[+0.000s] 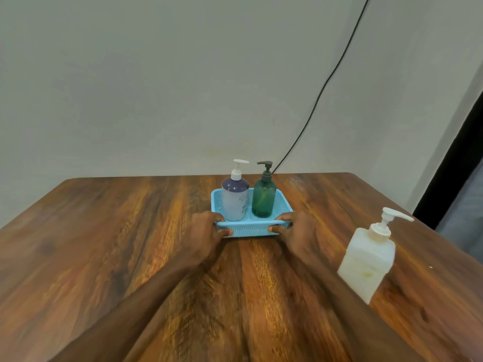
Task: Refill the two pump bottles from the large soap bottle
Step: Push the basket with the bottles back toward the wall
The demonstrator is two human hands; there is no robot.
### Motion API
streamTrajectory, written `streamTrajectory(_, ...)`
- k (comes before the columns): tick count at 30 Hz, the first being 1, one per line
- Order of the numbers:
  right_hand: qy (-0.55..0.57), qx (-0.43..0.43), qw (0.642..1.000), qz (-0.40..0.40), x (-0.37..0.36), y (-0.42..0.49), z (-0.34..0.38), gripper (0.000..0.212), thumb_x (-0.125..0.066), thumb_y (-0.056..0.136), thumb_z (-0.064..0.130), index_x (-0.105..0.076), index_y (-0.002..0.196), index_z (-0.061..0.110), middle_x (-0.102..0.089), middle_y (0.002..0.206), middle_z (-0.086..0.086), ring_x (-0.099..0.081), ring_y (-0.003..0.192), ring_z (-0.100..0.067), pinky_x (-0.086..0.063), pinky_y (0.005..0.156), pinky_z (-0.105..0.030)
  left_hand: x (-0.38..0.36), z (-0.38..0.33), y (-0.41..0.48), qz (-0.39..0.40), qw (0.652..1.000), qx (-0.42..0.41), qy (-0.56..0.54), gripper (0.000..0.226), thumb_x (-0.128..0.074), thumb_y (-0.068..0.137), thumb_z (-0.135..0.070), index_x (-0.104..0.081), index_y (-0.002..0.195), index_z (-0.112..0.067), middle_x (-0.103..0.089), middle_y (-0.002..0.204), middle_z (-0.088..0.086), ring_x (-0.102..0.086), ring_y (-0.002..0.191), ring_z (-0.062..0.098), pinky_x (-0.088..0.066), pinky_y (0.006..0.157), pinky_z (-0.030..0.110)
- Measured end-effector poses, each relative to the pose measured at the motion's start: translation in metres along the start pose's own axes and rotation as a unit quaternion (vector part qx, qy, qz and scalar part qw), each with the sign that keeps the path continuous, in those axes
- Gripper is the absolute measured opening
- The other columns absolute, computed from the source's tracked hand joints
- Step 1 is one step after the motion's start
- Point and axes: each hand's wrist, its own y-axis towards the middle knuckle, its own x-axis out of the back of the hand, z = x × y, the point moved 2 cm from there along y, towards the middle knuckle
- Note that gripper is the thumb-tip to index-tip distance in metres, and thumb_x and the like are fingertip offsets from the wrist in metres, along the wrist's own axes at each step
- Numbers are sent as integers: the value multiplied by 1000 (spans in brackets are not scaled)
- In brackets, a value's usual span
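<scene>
A perforated blue plastic basket (251, 229) near the woodgrain counter's (125, 244) far edge holds two round pump bottles (a lavender-white bottle (234, 202), a translucent green bottle (264, 202)). The left grip (209, 231) and right grip (296, 231) clasp its near rim. The square milky soap bottle (366, 259) stands by the right edge.

Soft even indoor light, faint shadows, motion-blurred forearms, wide-angle bowing at edges

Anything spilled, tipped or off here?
Nothing stands out. The white-pump bottle and green bottle stand upright in the blue basket, whose near rim the left hand and right hand grip. The large soap bottle stands apart, pump on. No spill visible.
</scene>
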Motion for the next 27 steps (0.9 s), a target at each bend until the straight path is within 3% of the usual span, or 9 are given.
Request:
streamTrajectory(4,24,-14,1000,-4,-4,33,5,35,-86,76,25,-73,106,12,-69,111,-1,-63,96,-13,-48,75,-14,-6,7,40,0,1000,-2,3,41,-82,89,-32,-70,121,-8,-73,125,10,-61,74,3,-49,61,1)
streamTrajectory(7,20,-24,999,2,-12,55,3,37,-85,78,25,-72,110,12,-66,121,-5,-62,103,-15,-49,79,-16,-12,10,61,1,1000,9,9,44,-81,89,-30,-69,125,-8,-72,127,11,-63,83,6,-50,60,5)
streamTrajectory(11,12,-46,999,11,-23,71,-2,34,-84,79,24,-70,109,13,-65,122,-6,-57,98,-13,-51,89,-24,-24,18,78,15,999,21,27,45,-81,90,-30,-67,126,-9,-71,128,10,-61,88,6,-46,61,6)
streamTrajectory(16,8,-59,998,3,-32,74,-6,37,-83,80,20,-69,113,10,-65,124,-7,-58,101,-12,-41,70,-8,-29,24,82,26,999,24,42,49,-80,90,-31,-66,130,-9,-70,130,10,-64,92,7,-48,66,8)
streamTrajectory(21,-19,-43,999,8,-30,60,-1,52,-83,79,20,-66,128,17,-63,129,-5,-60,106,-9,-46,76,-8,-23,10,63,19,998,4,59,46,-72,97,-34,-61,136,-12,-67,134,9,-66,111,15,-49,84,17)
streamTrajectory(24,-18,-24,1000,2,-26,40,2,71,-83,79,24,-53,143,28,-57,135,-3,-59,117,-15,-55,95,-27,-25,0,33,-44,998,-43,20,49,-58,103,-46,-52,146,-22,-62,142,1,-62,120,13,-52,97,22)
streamTrajectory(26,-32,-7,999,-19,-18,21,10,69,-79,83,26,-50,146,30,-53,142,-3,-53,128,-20,-47,108,-34,-32,-9,13,-67,997,-47,1,52,-49,106,-53,-43,152,-30,-50,153,-6,-51,133,8,-40,111,20)
streamTrajectory(27,-32,0,999,-25,-8,8,18,65,-76,87,27,-50,146,30,-50,146,-3,-49,133,-20,-40,113,-30,-35,-17,4,-75,996,-36,3,55,-49,106,-52,-38,155,-30,-42,160,-5,-43,142,11,-30,116,23)
